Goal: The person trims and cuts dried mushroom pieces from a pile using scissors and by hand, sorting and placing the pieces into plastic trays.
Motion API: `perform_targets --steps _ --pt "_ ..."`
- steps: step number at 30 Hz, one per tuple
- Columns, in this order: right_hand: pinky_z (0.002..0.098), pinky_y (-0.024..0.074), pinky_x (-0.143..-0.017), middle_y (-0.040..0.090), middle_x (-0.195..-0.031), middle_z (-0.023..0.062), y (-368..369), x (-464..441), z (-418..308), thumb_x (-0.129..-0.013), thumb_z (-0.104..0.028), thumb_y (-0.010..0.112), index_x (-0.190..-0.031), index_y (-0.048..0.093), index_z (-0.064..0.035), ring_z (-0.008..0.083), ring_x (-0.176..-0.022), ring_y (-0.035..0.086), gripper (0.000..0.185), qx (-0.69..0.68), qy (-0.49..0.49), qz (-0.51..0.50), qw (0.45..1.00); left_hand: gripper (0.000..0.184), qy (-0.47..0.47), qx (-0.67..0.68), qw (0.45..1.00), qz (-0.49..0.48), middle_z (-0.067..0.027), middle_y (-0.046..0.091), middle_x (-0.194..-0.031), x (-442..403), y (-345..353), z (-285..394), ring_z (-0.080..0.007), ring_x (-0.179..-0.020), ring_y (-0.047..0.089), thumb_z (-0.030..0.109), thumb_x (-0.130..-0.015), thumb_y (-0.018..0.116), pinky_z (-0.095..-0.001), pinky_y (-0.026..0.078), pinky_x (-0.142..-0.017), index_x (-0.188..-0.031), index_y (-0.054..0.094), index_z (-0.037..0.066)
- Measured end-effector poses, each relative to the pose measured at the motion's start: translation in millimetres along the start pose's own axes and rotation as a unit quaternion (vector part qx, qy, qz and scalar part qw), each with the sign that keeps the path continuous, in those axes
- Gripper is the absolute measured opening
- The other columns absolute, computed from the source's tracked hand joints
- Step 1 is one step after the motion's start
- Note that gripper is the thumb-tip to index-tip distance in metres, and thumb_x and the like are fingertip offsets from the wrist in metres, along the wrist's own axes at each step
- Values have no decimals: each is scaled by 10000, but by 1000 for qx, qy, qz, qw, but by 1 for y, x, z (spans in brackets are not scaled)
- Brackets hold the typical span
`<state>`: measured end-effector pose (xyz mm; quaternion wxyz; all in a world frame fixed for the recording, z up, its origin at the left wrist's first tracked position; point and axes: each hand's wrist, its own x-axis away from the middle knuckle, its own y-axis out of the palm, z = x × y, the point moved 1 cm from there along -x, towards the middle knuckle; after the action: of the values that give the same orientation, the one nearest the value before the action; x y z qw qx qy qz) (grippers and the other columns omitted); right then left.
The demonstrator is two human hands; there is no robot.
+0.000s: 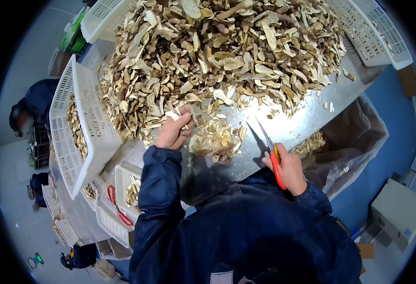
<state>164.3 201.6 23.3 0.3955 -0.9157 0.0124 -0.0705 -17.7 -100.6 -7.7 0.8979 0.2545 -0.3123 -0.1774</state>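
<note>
My left hand (174,128) is closed around a few pale dried mushroom slices (174,115), at the near edge of a big pile of dried sliced mushrooms (217,52). My right hand (288,166) grips red-handled scissors (276,165) with a touch of yellow. Their slim metal tips point up and away, over the bare metal table (283,125). Between both hands lies a small heap of mushroom bits (217,139), which neither hand visibly touches.
White perforated baskets (94,123) stand left and far right (371,35). Red-handled scissors (118,206) lie by white trays (127,184) on the left. A plastic-lined bin (354,142) with mushroom pieces sits below the right edge. Several people in dark clothing (42,102) are farther left.
</note>
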Motion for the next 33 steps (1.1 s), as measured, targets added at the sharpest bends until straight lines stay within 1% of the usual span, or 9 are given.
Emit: perform_targets --steps 7,13,17,21,24,25,28,31,33 --pt "422 439 -487 577 -584 171 -1 -2 -2 -821 -417 702 -973 555 -21 357 -539 599 450 5 -7 6 1000 218 -105 389 892 -207 8 413 -879 13 45 -45 -72 -661 363 213 -952 570 -200 325 -508 -1101 487 77" --pt "428 437 -489 574 -579 178 2 -3 1 -821 -422 702 -959 554 -22 365 -539 595 449 -1 -8 2 1000 143 -12 62 998 -3 6 456 -822 22 40 -21 -65 -684 399 147 -945 568 -173 315 -504 -1040 510 57" --pt "430 436 -489 566 -569 176 -1 -4 -3 -821 -423 701 -943 555 -21 368 -537 590 444 17 -14 4 1000 87 39 133 989 -50 -17 459 -808 20 16 -9 -89 -671 412 102 -921 573 -185 354 -515 -960 522 44" --pt "433 437 -489 562 -562 171 1 -5 -1 -819 -432 698 -931 556 -33 366 -537 590 438 17 -14 6 1000 136 20 122 980 155 -9 496 -756 7 52 3 -83 -656 474 93 -922 558 -181 373 -528 -1039 549 23" --pt "436 442 -493 564 -560 166 3 -4 1 -816 -446 695 -930 559 -42 364 -538 593 441 21 -13 11 1000 145 21 -73 996 -44 -14 552 -798 -23 50 7 -96 -674 523 88 -918 564 -188 413 -574 -1051 571 31" --pt "437 444 -494 566 -560 164 3 -4 2 -814 -449 695 -931 560 -45 363 -539 594 442 21 -9 10 1000 164 -5 -266 964 23 10 548 -790 -26 68 15 -95 -701 541 72 -905 576 -206 423 -588 -1063 592 32" --pt "440 448 -497 570 -561 163 1 -4 0 -813 -454 693 -939 563 -49 363 -544 598 444 17 2 6 1000 246 331 -687 647 -24 -101 581 -787 -54 83 5 -268 -769 613 8 -786 591 -359 484 -654 -1025 624 56" --pt "441 449 -499 571 -560 165 -1 -3 -2 -814 -451 693 -948 565 -47 366 -548 600 445 17 13 -1 1000 202 248 -795 552 -31 -157 598 -898 -54 102 5 -345 -826 604 15 -756 597 -404 492 -722 -945 638 70" --pt "441 450 -500 570 -560 167 -1 -4 -3 -814 -449 694 -955 566 -45 368 -550 600 447 16 16 -4 1000 182 250 -770 587 -28 -152 596 -924 -57 96 5 -352 -831 602 28 -756 611 -409 488 -720 -932 631 67"
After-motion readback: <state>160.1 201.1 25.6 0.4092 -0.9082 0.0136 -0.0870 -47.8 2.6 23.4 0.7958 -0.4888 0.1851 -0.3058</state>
